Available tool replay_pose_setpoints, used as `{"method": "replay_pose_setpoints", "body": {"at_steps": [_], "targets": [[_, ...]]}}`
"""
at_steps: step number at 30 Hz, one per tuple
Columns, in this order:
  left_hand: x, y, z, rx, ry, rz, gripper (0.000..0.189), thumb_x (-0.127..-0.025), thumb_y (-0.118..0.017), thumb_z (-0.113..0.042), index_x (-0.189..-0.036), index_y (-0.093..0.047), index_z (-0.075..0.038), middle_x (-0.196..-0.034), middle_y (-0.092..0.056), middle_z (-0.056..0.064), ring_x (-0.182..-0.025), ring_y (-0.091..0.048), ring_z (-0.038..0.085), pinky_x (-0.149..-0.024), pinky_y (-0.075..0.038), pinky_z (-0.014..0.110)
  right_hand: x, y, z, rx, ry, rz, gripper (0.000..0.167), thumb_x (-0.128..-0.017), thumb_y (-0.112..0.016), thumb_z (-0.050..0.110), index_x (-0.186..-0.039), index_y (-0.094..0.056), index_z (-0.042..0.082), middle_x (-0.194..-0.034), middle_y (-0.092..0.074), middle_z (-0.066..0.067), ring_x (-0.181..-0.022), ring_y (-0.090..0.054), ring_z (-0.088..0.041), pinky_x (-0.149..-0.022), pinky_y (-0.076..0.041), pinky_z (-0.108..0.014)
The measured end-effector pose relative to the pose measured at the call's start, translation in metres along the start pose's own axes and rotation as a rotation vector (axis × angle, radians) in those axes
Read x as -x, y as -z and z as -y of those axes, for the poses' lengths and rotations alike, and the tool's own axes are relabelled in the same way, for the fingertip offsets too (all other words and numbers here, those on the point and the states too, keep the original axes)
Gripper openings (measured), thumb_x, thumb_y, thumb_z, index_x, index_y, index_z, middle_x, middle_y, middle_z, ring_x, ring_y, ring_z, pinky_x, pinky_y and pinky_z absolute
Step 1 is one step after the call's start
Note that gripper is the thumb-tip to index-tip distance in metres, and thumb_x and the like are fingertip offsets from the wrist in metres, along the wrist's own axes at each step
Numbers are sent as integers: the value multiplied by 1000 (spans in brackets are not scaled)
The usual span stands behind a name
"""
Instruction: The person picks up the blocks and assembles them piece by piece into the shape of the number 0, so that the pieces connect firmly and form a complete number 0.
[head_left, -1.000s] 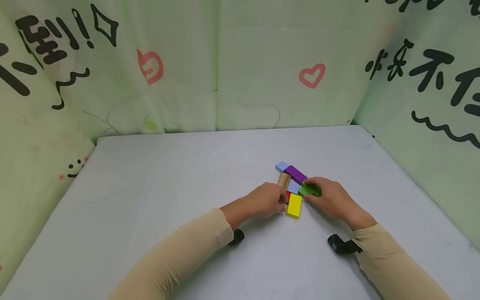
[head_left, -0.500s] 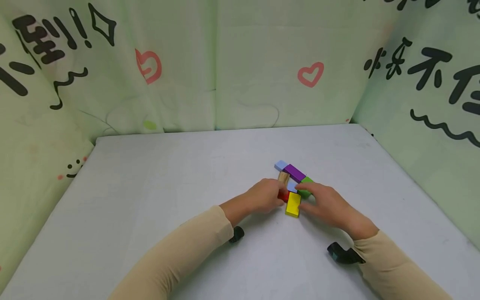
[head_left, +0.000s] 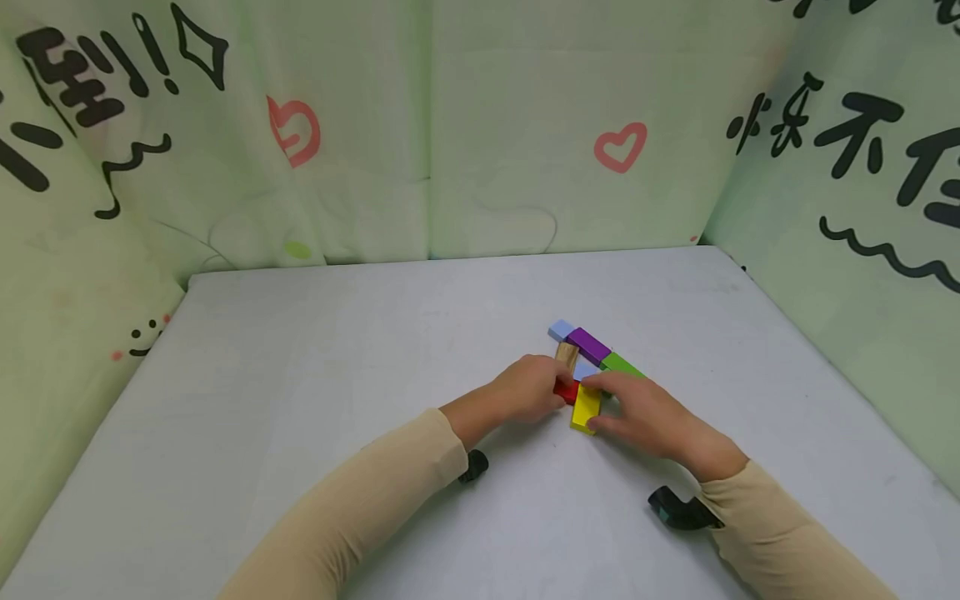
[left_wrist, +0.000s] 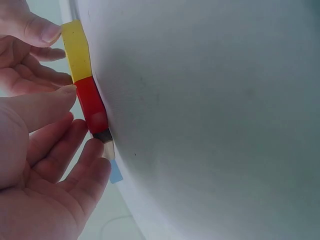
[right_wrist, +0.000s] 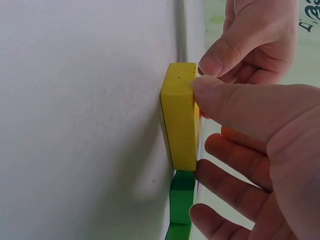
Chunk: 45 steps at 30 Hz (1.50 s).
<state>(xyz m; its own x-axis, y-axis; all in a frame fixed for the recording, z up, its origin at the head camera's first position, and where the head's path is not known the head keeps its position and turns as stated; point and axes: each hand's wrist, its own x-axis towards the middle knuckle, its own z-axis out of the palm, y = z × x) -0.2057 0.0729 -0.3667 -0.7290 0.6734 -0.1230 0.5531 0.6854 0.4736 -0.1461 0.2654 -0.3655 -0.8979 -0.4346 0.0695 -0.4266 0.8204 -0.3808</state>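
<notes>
Blocks on the bench [head_left: 337,358]; 12 o'clock points away from the person in the head view. Hazards, left to right: at the left hand [head_left: 528,389], uneven pressure could twist the red block [head_left: 566,392], which lies at about 10 o'clock from the yellow block [head_left: 586,408], and open the seam between them; a finger straying toward 12 o'clock might nudge the wooden block [head_left: 567,356]. Too firm a push on the yellow block toward 12 o'clock might displace the near light-blue block [head_left: 583,370] toward the purple block [head_left: 589,345]. At the right hand [head_left: 651,414], a brushing finger could turn the green block [head_left: 622,364], at about 1 o'clock from the yellow block, out of line with the purple one. Grip, left to right: the left hand is partly curled, thumb and fingertips about the red block, apparently pinching it; how firmly cannot be told. The right hand pinches the yellow block lengthwise, thumb at its 6 o'clock end, fingertips toward its 12 o'clock end, its grip spread to about the block's length.
</notes>
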Motion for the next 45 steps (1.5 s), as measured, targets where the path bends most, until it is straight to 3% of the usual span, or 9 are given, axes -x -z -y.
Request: {"method": "replay_pose_setpoints", "body": {"at_steps": [7, 13, 24, 45], "targets": [[1, 0, 1, 4, 0, -8, 27, -96, -69, -15, -122, -70, -9, -105, -67, 0, -92, -55, 14, -82, -46, 19, 0, 1, 2, 26, -11, 15, 51, -83, -82, 15, -126, -63, -5, -122, -65, -16, -111, -61, -35, -96, -48, -52], [2, 0, 2, 15, 20, -5, 22, -97, -66, -9, -118, -71, -9, -100, -66, -1, -91, -56, 14, -83, -47, 19, 1, -1, 4, 52, -67, 44, 56, -83, -83, 23, -128, -63, -3, -124, -65, -17, -115, -59, -37, -97, -47, -54], [3, -2, 2, 36, 49, 8, 19, -97, -63, -6, -115, -69, -10, -101, -65, -1, -92, -55, 14, -84, -48, 19, 8, -3, 3, 63, -127, 53, 51, -83, -83, 30, -121, -67, -1, -112, -68, -11, -99, -61, -29, -91, -51, -51], [6, -1, 6, 56, 48, 39, 22, -99, -59, -5, -118, -69, -10, -112, -67, 2, -96, -55, 15, -87, -48, 21, 22, 1, 4, 29, -191, 76, 35, -85, -81, 22, -114, -71, 4, -98, -68, -2, -84, -58, -20, -76, -52, -39]]}}
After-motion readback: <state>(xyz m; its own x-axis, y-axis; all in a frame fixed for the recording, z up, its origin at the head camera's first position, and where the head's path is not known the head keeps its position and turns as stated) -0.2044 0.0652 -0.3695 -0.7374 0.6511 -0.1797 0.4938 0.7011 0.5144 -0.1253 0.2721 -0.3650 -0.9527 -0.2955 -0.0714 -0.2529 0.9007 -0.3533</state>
